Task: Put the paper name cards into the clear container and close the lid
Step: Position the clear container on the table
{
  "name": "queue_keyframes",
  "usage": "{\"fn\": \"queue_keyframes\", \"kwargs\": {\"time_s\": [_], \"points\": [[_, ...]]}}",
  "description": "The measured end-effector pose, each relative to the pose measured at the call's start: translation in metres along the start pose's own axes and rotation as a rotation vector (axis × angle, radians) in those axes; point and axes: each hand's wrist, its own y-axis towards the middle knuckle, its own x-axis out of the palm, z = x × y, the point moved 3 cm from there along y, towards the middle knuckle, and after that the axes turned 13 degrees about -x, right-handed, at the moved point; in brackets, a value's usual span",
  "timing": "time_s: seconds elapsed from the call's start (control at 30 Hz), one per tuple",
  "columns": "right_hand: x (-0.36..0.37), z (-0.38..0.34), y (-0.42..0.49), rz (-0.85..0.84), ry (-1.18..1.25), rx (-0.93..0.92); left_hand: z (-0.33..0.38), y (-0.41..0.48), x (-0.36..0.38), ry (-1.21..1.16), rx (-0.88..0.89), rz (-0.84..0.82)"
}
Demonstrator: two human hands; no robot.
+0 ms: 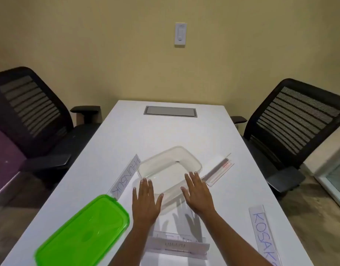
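Observation:
A clear rectangular container (170, 166) sits open and empty in the middle of the white table (165, 131). Its green lid (84, 231) lies at the near left. My left hand (146, 200) and my right hand (197, 194) hover flat, fingers spread, over the container's near rim, holding nothing. Name cards in clear holders lie around: one reading "HUNSUK" (125, 179) left of the container, one with a red mark (220, 169) to its right, one reading "KOSAK.." (264, 235) at the near right, and one (177, 245) between my forearms.
Two black mesh office chairs stand at the table's sides, one on the left (31, 112) and one on the right (292, 120). A grey cable hatch (170, 111) is set into the table's far end. A wall switch (180, 33) hangs on the beige wall.

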Motion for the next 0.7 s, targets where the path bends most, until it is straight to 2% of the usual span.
{"fn": "queue_keyframes", "kwargs": {"time_s": [0.03,0.13,0.2,0.27,0.47,0.7], "points": [[0.005,0.003,0.001,0.045,-0.010,-0.028,-0.001,0.000,0.001,-0.025,-0.003,0.014],[0.010,0.001,-0.003,-0.080,0.033,-0.055,-0.010,-0.004,0.001,0.016,-0.108,-0.096],[0.013,0.000,-0.003,-0.074,0.039,-0.057,-0.014,-0.007,0.007,0.009,-0.124,-0.210],[0.016,-0.001,-0.004,-0.086,0.051,-0.055,-0.014,-0.009,0.006,-0.010,-0.132,-0.245],[0.015,0.001,-0.003,-0.099,0.037,-0.061,-0.015,-0.007,0.003,0.014,-0.174,-0.215],[-0.003,0.014,0.009,-0.083,0.015,-0.028,-0.007,0.012,-0.009,-0.186,-0.349,-0.245]]}}
